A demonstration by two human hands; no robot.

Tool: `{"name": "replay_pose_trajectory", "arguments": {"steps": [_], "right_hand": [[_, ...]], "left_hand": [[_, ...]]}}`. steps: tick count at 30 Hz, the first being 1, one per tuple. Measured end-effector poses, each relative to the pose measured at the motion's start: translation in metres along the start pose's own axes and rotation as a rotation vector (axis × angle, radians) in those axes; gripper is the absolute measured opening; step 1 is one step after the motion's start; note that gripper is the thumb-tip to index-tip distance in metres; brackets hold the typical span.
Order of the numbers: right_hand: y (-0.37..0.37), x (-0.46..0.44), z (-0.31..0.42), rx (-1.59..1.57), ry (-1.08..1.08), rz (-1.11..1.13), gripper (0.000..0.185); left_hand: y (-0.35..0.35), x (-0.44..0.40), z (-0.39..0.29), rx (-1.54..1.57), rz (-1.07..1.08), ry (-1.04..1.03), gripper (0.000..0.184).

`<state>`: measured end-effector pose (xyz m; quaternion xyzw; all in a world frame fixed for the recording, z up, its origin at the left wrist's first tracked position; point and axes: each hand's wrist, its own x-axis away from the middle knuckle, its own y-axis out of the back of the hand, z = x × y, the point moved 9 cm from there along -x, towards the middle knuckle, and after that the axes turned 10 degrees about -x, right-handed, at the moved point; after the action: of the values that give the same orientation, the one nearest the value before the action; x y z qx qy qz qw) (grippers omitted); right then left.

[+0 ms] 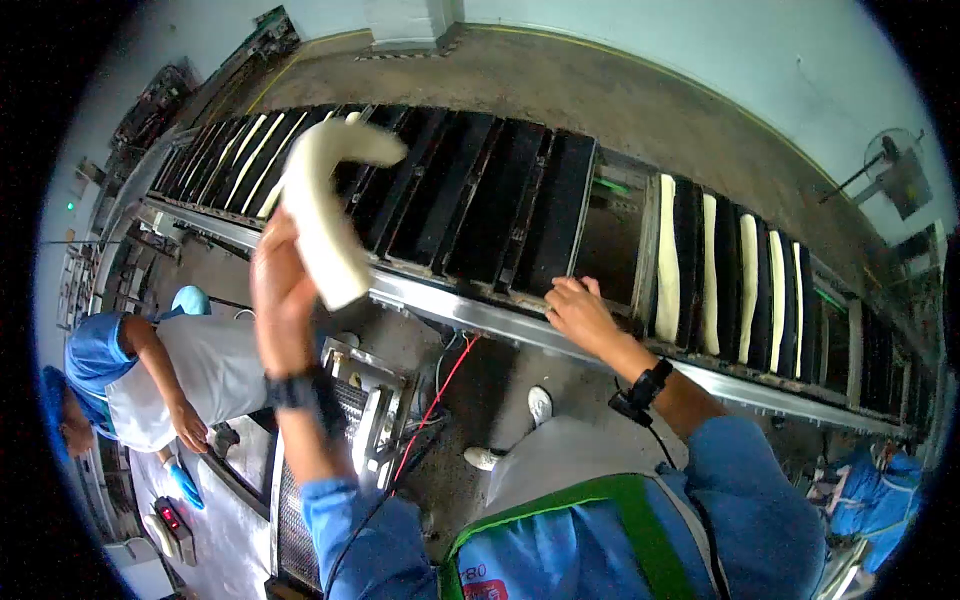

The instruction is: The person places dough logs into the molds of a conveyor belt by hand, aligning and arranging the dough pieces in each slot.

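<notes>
"Hands: what are ours doing?"
"Our left hand [280, 275] curls around a pale strip [325, 225]; our right hand [580, 308] touches a tray's near end, fingers half bent."
"And around them?"
"We face a conveyor [440, 301] running crosswise. Its black trays [548, 230] point away from us; a gap [612, 240] breaks the row beyond our right hand. The strip, nearer our left, bends rightward over the trays."

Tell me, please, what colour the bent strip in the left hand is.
The bent strip is pale cream, seen best in the head view.
</notes>
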<state>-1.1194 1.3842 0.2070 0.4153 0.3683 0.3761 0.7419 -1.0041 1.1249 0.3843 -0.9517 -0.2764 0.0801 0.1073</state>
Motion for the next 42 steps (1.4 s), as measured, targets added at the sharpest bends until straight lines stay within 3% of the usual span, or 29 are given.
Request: {"name": "replay_pose_trajectory", "arguments": {"steps": [2, 4, 6, 8, 10, 15, 18, 20, 22, 23, 27, 28, 29, 32, 34, 35, 36, 37, 38, 40, 42], "right_hand": [[0.005, -0.007, 0.008, -0.006, 0.025, -0.007, 0.014], [0.006, -0.009, 0.014, -0.032, 0.037, 0.005, 0.013], [0.012, -0.004, 0.017, -0.044, 0.034, 0.018, 0.013], [0.020, 0.002, 0.013, -0.053, 0.028, 0.029, 0.013], [0.018, 0.003, 0.009, -0.045, -0.014, 0.081, 0.014], [0.015, 0.012, 0.009, -0.055, -0.040, 0.074, 0.015], [0.016, 0.011, 0.010, -0.061, -0.010, 0.047, 0.013], [0.017, 0.012, 0.008, -0.053, 0.006, 0.031, 0.013], [0.020, 0.013, 0.010, -0.056, 0.058, -0.008, 0.012], [0.013, 0.014, 0.006, -0.098, 0.015, 0.096, 0.016], [0.011, 0.021, 0.007, -0.077, -0.022, 0.177, 0.017], [0.019, 0.022, 0.008, -0.062, 0.025, 0.050, 0.014], [0.026, 0.025, 0.009, -0.048, 0.071, -0.071, 0.012], [0.019, 0.022, 0.004, 0.038, 0.073, -0.048, 0.015], [0.018, 0.025, -0.003, -0.015, 0.084, -0.133, 0.017], [0.017, 0.019, 0.004, 0.000, 0.082, -0.044, 0.019], [0.015, 0.025, 0.000, 0.067, 0.137, -0.098, 0.020], [0.009, 0.027, -0.014, -0.022, 0.081, -0.024, 0.023], [0.000, 0.025, -0.021, 0.072, 0.007, 0.108, 0.024], [0.009, 0.032, -0.019, 0.059, 0.071, 0.054, 0.022], [0.014, 0.040, -0.021, 0.071, 0.103, 0.025, 0.021]], "left_hand": [[-0.039, -0.048, 0.040, 0.161, 0.237, 0.138, 0.034], [-0.071, -0.072, 0.087, 0.134, 0.390, 0.192, 0.044], [-0.064, -0.085, 0.151, -0.539, 0.266, 0.098, 0.039], [-0.072, -0.084, 0.213, -0.957, 0.375, 0.066, 0.032], [-0.081, -0.075, 0.198, -1.251, 0.211, -0.139, 0.027], [-0.118, -0.069, 0.214, -1.407, 0.311, -0.224, 0.038], [-0.120, -0.063, 0.261, -1.730, 0.379, 0.007, 0.056], [-0.109, -0.066, 0.269, -1.638, 0.410, 0.216, 0.057], [-0.111, -0.063, 0.256, -1.610, 0.465, 0.236, 0.051], [-0.113, -0.061, 0.251, -1.614, 0.452, 0.237, 0.051], [-0.112, -0.046, 0.246, -1.593, 0.341, 0.245, 0.043], [-0.108, -0.043, 0.248, -1.561, 0.268, 0.289, 0.042], [-0.111, -0.037, 0.244, -1.558, 0.206, 0.181, 0.036], [-0.104, -0.034, 0.257, -1.612, -0.134, -0.087, 0.021], [-0.122, -0.015, 0.233, -1.812, -0.050, -0.017, 0.009], [-0.119, 0.000, 0.223, -1.819, -0.188, -0.177, 0.007], [-0.124, 0.010, 0.219, -1.996, -0.166, -0.131, 0.007], [-0.127, 0.004, 0.240, -1.974, -0.210, -0.321, 0.006], [-0.120, 0.014, 0.229, -1.703, -0.114, -0.310, 0.013], [-0.112, 0.071, 0.164, -1.519, -0.205, -0.483, 0.022], [-0.057, 0.110, 0.165, -1.414, -0.240, -0.386, 0.034]]}}
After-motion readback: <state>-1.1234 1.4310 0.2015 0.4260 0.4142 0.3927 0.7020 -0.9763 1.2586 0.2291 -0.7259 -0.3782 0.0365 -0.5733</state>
